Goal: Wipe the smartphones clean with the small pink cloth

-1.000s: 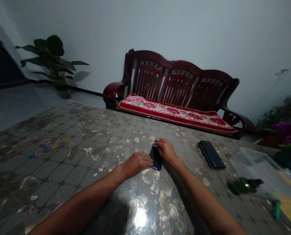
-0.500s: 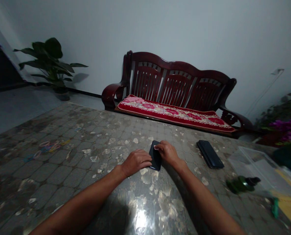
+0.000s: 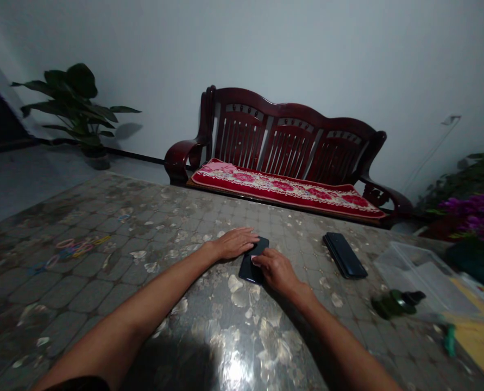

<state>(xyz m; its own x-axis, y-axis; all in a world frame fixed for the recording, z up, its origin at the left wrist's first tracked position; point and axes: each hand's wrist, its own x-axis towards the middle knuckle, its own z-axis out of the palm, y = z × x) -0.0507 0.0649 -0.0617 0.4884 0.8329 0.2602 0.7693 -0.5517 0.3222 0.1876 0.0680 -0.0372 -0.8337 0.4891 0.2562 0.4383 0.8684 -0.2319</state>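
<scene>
A dark smartphone [image 3: 250, 267] lies flat on the patterned tabletop [image 3: 209, 320], slightly tilted in my view. My left hand [image 3: 236, 243] is flat with its fingers stretched out, resting over the phone's upper left edge. Between the pinched fingers of my right hand [image 3: 278, 270] is a small whitish piece [image 3: 255, 260], perhaps a folded wipe, pressed against the middle of the screen. Its exact kind is too small to make out. Part of the phone is hidden under both hands.
To the right lies a dark wallet-like case [image 3: 345, 255]. Beyond it are a green bottle [image 3: 394, 304] with a black top, a clear plastic box [image 3: 413, 266] and a green object [image 3: 450, 341]. Colourful bands [image 3: 79, 248] lie at left. A wooden bench [image 3: 282, 141] stands behind the table.
My left hand has moved from the phone's lower left side up to its upper edge. My right hand has slid the whitish piece down the screen. The phone has turned slightly.
</scene>
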